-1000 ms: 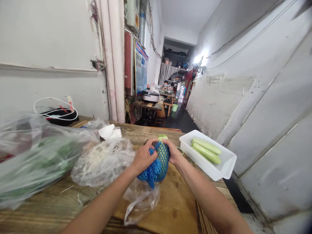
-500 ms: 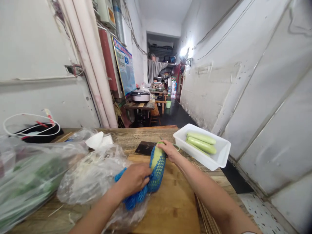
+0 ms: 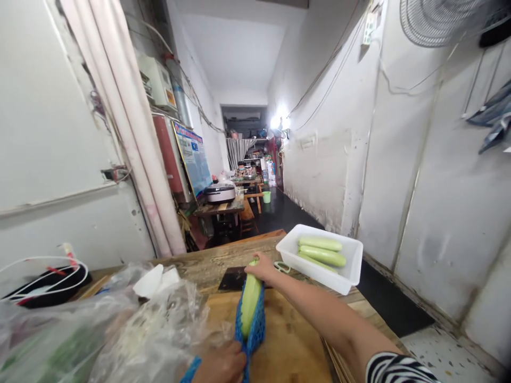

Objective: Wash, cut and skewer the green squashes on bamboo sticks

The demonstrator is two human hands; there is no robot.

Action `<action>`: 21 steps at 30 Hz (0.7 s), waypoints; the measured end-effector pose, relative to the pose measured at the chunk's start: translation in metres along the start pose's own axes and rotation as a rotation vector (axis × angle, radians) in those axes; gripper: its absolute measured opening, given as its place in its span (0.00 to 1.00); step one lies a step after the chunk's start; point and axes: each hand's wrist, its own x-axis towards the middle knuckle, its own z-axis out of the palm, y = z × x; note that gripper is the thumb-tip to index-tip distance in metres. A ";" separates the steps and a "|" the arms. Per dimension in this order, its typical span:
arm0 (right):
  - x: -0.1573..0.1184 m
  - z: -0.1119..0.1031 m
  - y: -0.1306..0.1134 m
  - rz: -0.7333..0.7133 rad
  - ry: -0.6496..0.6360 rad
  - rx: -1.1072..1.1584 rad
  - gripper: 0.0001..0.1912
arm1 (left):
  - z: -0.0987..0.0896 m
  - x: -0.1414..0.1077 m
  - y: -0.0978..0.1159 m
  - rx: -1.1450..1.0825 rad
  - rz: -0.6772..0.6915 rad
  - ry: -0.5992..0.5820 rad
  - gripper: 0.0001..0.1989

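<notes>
A long pale green zucchini (image 3: 250, 303) stands out of a blue foam-like net (image 3: 258, 327) above the cutting board (image 3: 291, 340). My right hand (image 3: 262, 267) is closed around its top end. At the lower end of the net, my left hand (image 3: 223, 361) is closed on the netting, slightly blurred by motion. Several similar zucchini (image 3: 322, 254) lie in a white plastic tub (image 3: 347, 282) at the right. Between the board and the tub are pale green scissor handles (image 3: 282, 267).
A dark cleaver-like blade (image 3: 232, 279) lies behind the board. Crumpled clear plastic bags (image 3: 159, 319), some with greens inside, cover the left side. A black container (image 3: 43, 284) with a white cable is at far left. Thin sticks (image 3: 337, 359) lie along the board's right edge.
The net has slid down, baring more of the zucchini. My left hand has moved down and toward me, pulling the net's end. The head view has tilted up.
</notes>
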 end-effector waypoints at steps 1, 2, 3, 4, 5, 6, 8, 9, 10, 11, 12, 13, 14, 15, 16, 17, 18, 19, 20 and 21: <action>0.002 0.000 0.001 0.013 0.015 -0.016 0.30 | -0.002 -0.003 0.003 0.000 0.010 -0.064 0.11; 0.003 0.001 0.003 0.027 0.029 -0.028 0.29 | -0.004 -0.005 0.006 0.000 0.009 -0.125 0.12; 0.004 0.001 0.004 0.039 0.039 -0.038 0.29 | -0.007 -0.007 0.010 0.002 0.012 -0.180 0.14; 0.005 0.002 0.005 0.051 0.052 -0.044 0.29 | -0.009 -0.008 0.013 0.002 0.022 -0.219 0.15; 0.006 0.004 0.006 0.056 0.061 -0.044 0.29 | -0.012 -0.008 0.015 0.008 0.043 -0.250 0.16; 0.007 0.005 0.006 0.061 0.071 -0.043 0.30 | -0.013 -0.008 0.017 0.011 0.072 -0.270 0.17; 0.012 0.004 0.002 0.051 0.103 -0.035 0.30 | -0.015 -0.006 0.018 0.007 0.094 -0.313 0.18; 0.016 0.002 -0.003 0.030 0.114 -0.030 0.29 | -0.015 -0.006 0.018 0.001 0.097 -0.329 0.18; 0.021 -0.003 -0.010 -0.002 0.124 -0.025 0.29 | -0.015 -0.005 0.019 -0.004 0.093 -0.340 0.18; 0.028 -0.011 -0.019 -0.038 0.145 -0.016 0.29 | -0.015 -0.005 0.019 -0.008 0.087 -0.345 0.19; 0.036 -0.021 -0.029 -0.068 0.185 -0.003 0.27 | -0.016 -0.005 0.019 -0.011 0.080 -0.347 0.19; 0.044 -0.035 -0.039 -0.087 0.252 0.013 0.25 | -0.016 -0.005 0.020 -0.008 0.071 -0.347 0.19; 0.053 -0.052 -0.049 -0.076 0.380 0.054 0.22 | -0.017 -0.006 0.020 0.001 0.058 -0.342 0.19; 0.061 -0.072 -0.056 -0.041 0.478 0.069 0.20 | -0.017 -0.007 0.020 0.010 0.047 -0.337 0.20; 0.068 -0.094 -0.061 0.001 0.554 0.077 0.19 | -0.018 -0.008 0.021 0.015 0.041 -0.333 0.19; 0.073 -0.117 -0.062 0.053 0.630 0.082 0.19 | -0.018 -0.009 0.020 0.016 0.041 -0.327 0.19; 0.077 -0.141 -0.059 0.113 0.709 0.085 0.20 | -0.018 -0.010 0.020 0.016 0.044 -0.319 0.18; 0.078 -0.163 -0.053 0.175 0.774 0.084 0.20 | -0.018 -0.011 0.020 0.012 0.049 -0.310 0.17; 0.078 -0.183 -0.042 0.240 0.834 0.082 0.21 | -0.019 -0.012 0.020 0.009 0.053 -0.298 0.16; 0.076 -0.199 -0.030 0.302 0.885 0.074 0.21 | -0.019 -0.013 0.019 0.008 0.055 -0.286 0.15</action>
